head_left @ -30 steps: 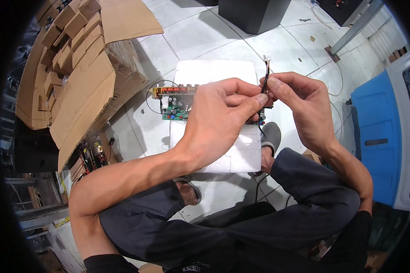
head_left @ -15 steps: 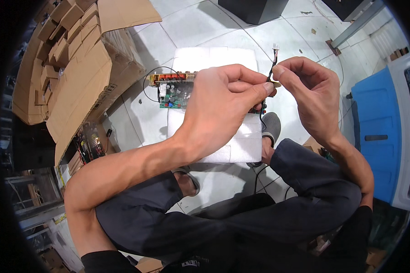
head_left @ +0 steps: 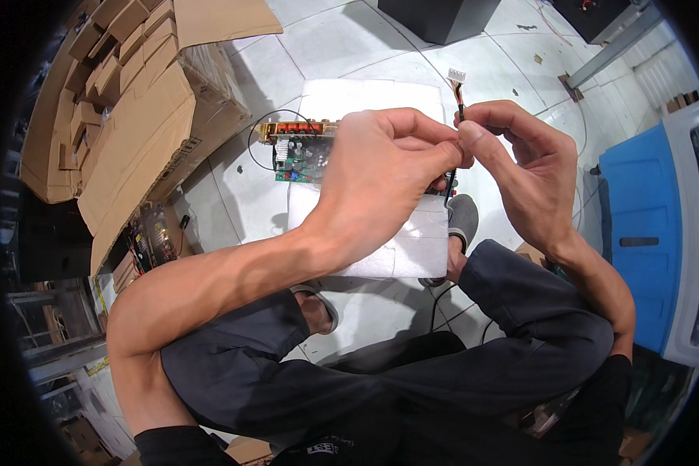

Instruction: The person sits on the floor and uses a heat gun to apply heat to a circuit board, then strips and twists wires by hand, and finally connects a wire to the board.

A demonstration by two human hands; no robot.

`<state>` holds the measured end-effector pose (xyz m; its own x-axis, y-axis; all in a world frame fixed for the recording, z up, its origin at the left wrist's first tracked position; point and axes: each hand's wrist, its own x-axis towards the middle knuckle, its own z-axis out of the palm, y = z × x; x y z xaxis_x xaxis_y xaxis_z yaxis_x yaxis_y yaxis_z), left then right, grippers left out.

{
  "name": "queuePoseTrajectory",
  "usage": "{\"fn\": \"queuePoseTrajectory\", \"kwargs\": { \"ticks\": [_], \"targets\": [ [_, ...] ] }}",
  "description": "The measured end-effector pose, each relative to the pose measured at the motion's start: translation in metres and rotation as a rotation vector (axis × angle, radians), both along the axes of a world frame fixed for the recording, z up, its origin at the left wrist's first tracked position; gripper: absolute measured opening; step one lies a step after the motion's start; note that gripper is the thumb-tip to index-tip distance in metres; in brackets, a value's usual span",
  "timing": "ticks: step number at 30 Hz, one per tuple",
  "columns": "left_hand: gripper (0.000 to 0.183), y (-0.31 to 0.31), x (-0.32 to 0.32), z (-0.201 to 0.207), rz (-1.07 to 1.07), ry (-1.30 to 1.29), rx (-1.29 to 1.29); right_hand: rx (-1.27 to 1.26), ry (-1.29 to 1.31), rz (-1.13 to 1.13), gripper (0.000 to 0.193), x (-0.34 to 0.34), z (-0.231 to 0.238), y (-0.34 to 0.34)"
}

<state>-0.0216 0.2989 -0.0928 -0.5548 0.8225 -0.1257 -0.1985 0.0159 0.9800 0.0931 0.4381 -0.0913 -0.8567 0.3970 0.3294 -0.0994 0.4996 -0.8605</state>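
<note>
1. Left hand (head_left: 380,179) and right hand (head_left: 520,163) are pinched together on a thin wire lead (head_left: 458,101), fingertips touching, held up over the white foam block (head_left: 396,248).
2. The lead's white plug (head_left: 457,75) sticks up just above the right hand's fingers.
3. A green circuit board (head_left: 299,155) sits at the foam block's left edge, partly hidden by the left hand.
4. Flattened cardboard boxes (head_left: 132,116) are piled on the floor, left of the block.

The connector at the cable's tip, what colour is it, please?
White, seen in the head view: the connector.
</note>
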Motion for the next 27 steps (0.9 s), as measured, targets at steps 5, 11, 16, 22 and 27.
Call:
{"fn": "queuePoseTrajectory", "kwargs": {
  "ticks": [5, 11, 16, 22, 27],
  "targets": [
    [0.02, 0.002, 0.002, -0.004, -0.008, 0.013, 0.013, 0.102, 0.07, -0.078, 0.015, -0.003, -0.005, 0.003],
    [0.021, 0.001, 0.002, -0.004, -0.024, 0.058, 0.0, 0.175, 0.074, -0.053, 0.016, -0.001, -0.005, 0.009],
    [0.019, 0.0, 0.0, -0.002, 0.0, -0.013, 0.047, 0.011, 0.015, -0.01, 0.017, -0.001, -0.005, 0.007],
    [0.018, -0.001, 0.001, 0.0, 0.008, 0.01, 0.018, -0.153, -0.011, 0.08, 0.016, -0.001, -0.004, 0.008],
    [0.02, -0.003, -0.002, -0.002, -0.037, 0.033, -0.01, -0.237, -0.043, 0.113, 0.017, -0.002, -0.003, 0.008]
  ]
}}
